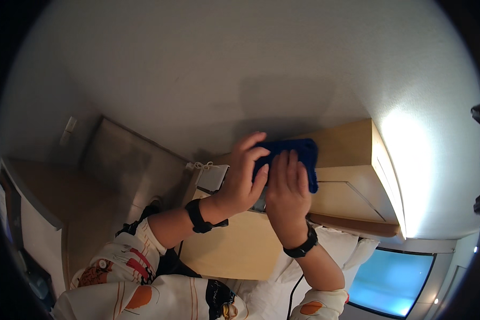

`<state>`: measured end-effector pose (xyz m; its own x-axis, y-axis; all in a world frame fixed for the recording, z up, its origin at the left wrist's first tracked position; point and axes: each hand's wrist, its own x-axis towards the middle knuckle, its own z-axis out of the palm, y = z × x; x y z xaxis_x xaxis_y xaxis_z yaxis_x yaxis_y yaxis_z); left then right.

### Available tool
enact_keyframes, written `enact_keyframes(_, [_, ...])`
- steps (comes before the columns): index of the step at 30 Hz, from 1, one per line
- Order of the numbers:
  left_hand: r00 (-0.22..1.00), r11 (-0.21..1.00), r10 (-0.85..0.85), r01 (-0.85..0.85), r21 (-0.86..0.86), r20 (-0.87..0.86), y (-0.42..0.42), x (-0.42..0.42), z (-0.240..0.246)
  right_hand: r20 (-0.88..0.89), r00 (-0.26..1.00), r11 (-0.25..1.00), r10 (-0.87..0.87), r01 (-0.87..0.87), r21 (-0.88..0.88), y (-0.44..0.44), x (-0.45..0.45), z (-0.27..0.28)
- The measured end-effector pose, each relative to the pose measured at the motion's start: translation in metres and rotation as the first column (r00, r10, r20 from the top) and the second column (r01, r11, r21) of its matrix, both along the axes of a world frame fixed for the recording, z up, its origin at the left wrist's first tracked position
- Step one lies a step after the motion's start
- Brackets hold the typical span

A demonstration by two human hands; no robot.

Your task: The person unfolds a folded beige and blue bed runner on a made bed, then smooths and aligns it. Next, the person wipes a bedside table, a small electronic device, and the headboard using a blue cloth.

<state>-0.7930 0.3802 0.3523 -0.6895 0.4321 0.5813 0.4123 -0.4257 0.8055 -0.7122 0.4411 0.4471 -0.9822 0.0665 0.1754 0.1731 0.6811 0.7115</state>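
A folded dark blue cloth [306,150] is in front of the upper corner of a pale wooden headboard [344,148]. My right hand [289,192] lies over the cloth with its fingers extended across it, holding it. At the cloth's left edge, my left hand [244,176] has its fingers curved and spread apart, the fingertips overlapping the cloth in view. Whether those fingertips touch the cloth is hard to tell. Black bands circle both wrists.
Below my hands is a light wooden bedside top [228,248], with a white flat object [214,178] and tied white cord [205,165] at its far edge. White pillows [336,244] lie right. A wooden desk [56,192] stands left; a grey wall [208,60] rises ahead.
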Motion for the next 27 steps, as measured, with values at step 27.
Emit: enact_keyframes(27, [0.968,0.966,-0.247,0.244,0.085,0.034,0.039,0.015,0.046,-0.066,0.969,0.969,-0.237,0.241,0.060,-0.008,-0.009,0.072])
